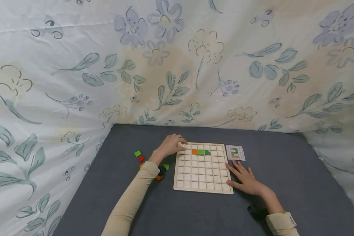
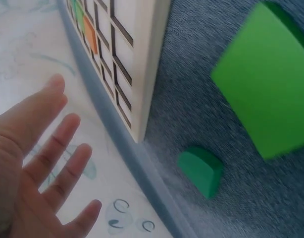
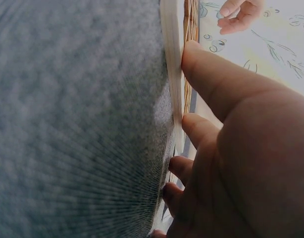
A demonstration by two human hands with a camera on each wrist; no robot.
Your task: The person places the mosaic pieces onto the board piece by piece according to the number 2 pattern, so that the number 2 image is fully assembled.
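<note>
On the card (image 1: 236,153) beside my board (image 1: 202,177) I make out a coloured shape like a 2, too small to be sure; the tag (image 1: 291,219) on my right sleeve (image 1: 281,224) I cannot read.

Free room before the board (image 1: 202,178), between left sleeve (image 1: 131,198) and right hand (image 1: 245,181) (loose tiles (image 1: 138,153) an obstacle at left).

Soft light brightens the curtain (image 1: 177,95) across the head view's top; the table (image 3: 77,119) — dim, blurry — fills the right wrist view's left side.
</note>
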